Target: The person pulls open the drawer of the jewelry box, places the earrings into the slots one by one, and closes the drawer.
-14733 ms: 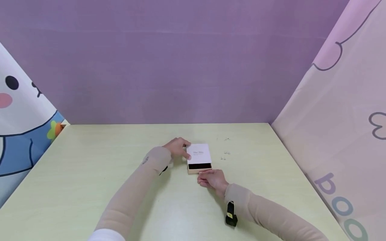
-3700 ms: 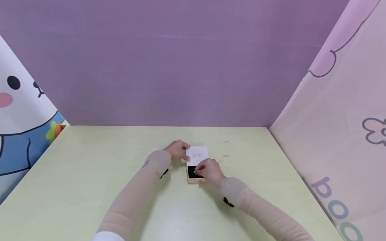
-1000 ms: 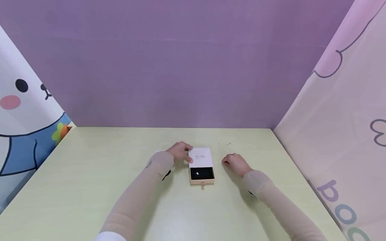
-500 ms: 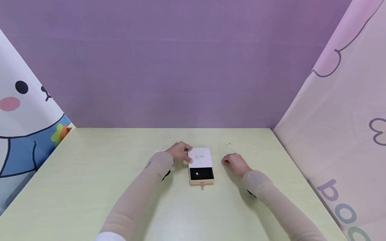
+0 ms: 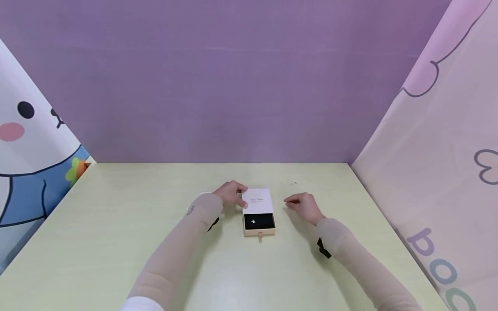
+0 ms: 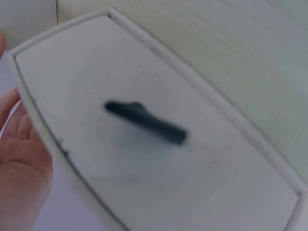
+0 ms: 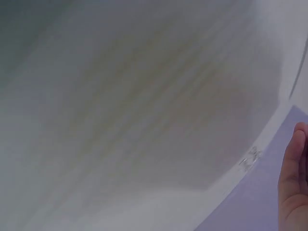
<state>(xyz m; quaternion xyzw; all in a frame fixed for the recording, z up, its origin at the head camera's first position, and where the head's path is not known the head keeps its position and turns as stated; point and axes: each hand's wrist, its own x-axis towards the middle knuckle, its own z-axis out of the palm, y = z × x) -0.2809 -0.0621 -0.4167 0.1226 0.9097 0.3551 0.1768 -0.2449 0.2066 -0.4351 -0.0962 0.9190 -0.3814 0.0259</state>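
Head view: I am watching a flat, square white card sleeve with grey lettering (image 5: 258, 199) lying near the centre of the frame, its peach card drawer with a black lining (image 5: 266, 222) sitting part-way out below it. A small white star-shaped piece (image 5: 253, 221) is resting on the lining, left of its middle. The left hand (image 5: 229, 194) is holding the sleeve's left side, thumb and forefinger standing apart. The right hand (image 5: 305, 205) is hovering or resting right of centre, fingertips drawn close together; I cannot tell whether they are pinching anything. Tiny dark thin pieces (image 5: 294, 182) are lying above it on the pale yellow-green tabletop (image 5: 155, 242).

Left wrist view: a shallow white rimmed panel (image 6: 72, 77) is filling most of the frame, a blurred dark bar (image 6: 149, 125) crossing its middle. Part of the left hand is showing at the left edge.

Right wrist view: bent fingers are showing at lower right, near a silvery tangle (image 7: 250, 159); their tips' contents are escaping me.
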